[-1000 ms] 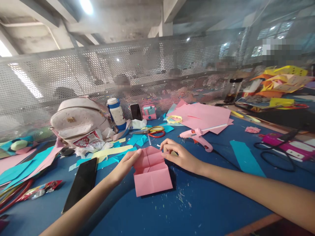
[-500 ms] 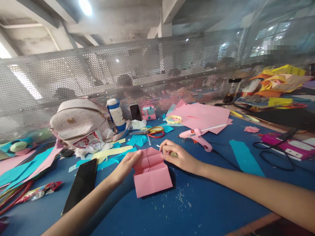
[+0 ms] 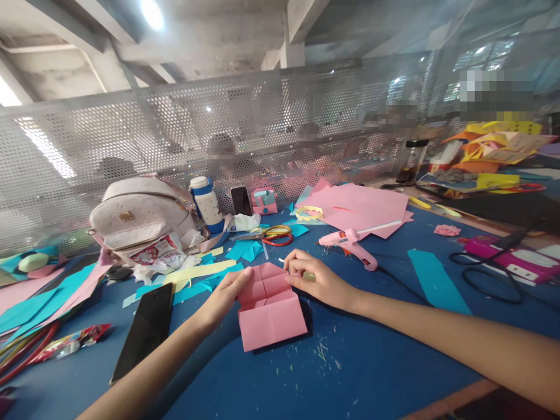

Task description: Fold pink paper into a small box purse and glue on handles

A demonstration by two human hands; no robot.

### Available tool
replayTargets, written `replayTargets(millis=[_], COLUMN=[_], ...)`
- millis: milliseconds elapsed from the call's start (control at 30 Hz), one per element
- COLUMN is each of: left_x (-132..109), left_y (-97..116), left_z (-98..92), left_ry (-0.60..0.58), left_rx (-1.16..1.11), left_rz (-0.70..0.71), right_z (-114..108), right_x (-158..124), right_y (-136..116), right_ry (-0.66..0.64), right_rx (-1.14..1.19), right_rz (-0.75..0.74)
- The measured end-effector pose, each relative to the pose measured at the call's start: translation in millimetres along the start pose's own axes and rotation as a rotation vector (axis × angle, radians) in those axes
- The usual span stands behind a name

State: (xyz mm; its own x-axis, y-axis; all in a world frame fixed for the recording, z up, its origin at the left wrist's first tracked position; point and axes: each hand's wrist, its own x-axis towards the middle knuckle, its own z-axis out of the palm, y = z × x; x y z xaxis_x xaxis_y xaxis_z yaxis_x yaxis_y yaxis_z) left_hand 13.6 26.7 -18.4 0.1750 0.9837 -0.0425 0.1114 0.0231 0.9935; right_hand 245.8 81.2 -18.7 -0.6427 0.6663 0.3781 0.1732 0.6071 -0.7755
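Note:
A folded pink paper [image 3: 270, 315] lies on the blue table [image 3: 359, 361] in front of me. My left hand [image 3: 225, 294] presses on its far left corner, fingers together and curled onto the fold. My right hand [image 3: 317, 280] pinches the far right corner of the same paper, fingers bent. The near half of the paper lies flat; the far half shows two folded flaps meeting at a centre crease.
A black phone [image 3: 146, 326] lies left of the paper. A pink glue gun [image 3: 350, 244] and its cord lie to the right, pink sheets [image 3: 363, 207] behind it. Scissors [image 3: 273, 233], a bottle [image 3: 205, 201], a white bag [image 3: 135, 213] and paper scraps crowd the back; a mesh screen [image 3: 131, 134] stands behind.
Both hands stay on the far corners of the pink paper; the right hand's fingers have shifted slightly. Nothing else has moved.

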Motion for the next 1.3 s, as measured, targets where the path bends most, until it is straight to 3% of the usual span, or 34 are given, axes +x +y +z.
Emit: replayTargets(millis=[433,733,1300], left_x=[0.1,0.7,-1.8], left_y=[-1.8,-0.9,2.7], left_z=[-1.2,-0.3,1.9], left_ry=[-0.033,-0.03,-0.043], left_rx=[-0.056,-0.006,0.157], left_rz=[-0.007,0.043,0.098], right_z=[1.3,-1.8,2.4], right_x=[0.0,-0.1,-1.7], right_y=[1.0,7.6,8.6], right_ry=[-0.001,0.032,0.017], right_rx=[-0.004,-0.115,0.048], right_rz=[0.0,-0.08,-0.033])
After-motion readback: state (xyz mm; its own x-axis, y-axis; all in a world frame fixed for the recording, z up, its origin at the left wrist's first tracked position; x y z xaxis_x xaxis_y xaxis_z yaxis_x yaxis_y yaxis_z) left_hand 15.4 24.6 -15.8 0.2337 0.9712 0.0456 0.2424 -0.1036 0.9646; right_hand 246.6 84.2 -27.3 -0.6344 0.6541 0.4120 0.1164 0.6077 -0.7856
